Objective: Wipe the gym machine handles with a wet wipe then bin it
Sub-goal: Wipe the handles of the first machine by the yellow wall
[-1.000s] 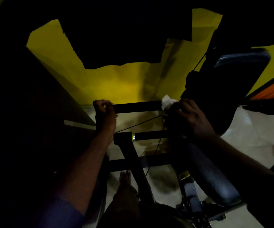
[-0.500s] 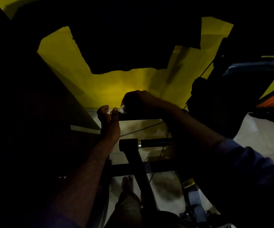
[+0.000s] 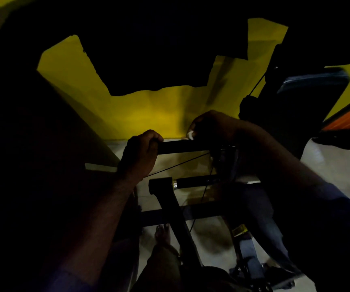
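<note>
Right hand is pinching the wipe — limp, damp, likely bunching — on the bar; left hand is gripping its end.

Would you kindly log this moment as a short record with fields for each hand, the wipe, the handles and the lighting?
left hand: closed round the left end of the upper handle
right hand: over the same bar, pressing the wet wipe to it
wet wipe: white, mostly hidden under the fingers
lower handle: untouched
lighting: very dim; yellow wall behind
</note>
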